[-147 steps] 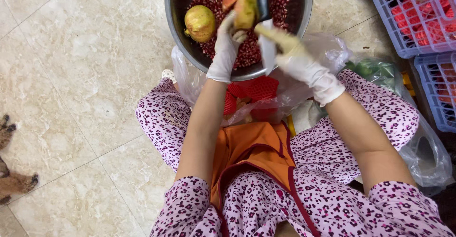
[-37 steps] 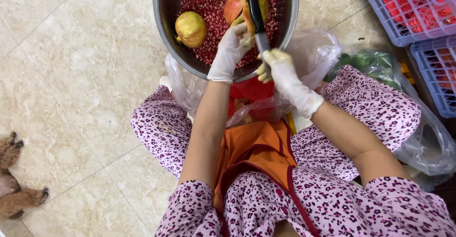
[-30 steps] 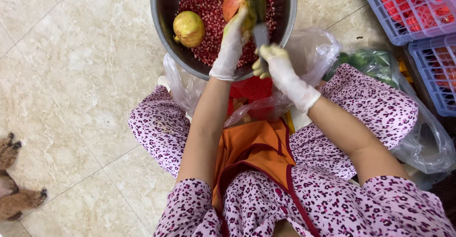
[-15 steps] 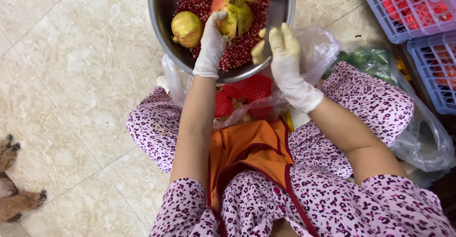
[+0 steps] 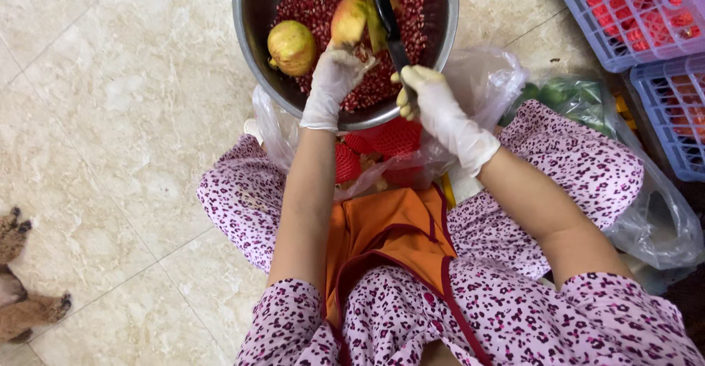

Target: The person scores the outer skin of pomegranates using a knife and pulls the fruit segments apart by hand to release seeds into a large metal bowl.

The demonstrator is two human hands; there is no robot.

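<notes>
Head view: person seated over a steel bowl of red seeds.
Left hand: fingers gripping a cut pomegranate.
Right hand: fingers closed on a knife, swung back onto the fruit since half a second ago.
Meaning: probably knocking seeds loose again.

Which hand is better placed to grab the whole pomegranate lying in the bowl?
Left. The left hand sits right beside the whole pomegranate in the bowl, though it holds the cut pomegranate. The right hand is farther away and grips the knife.
</notes>
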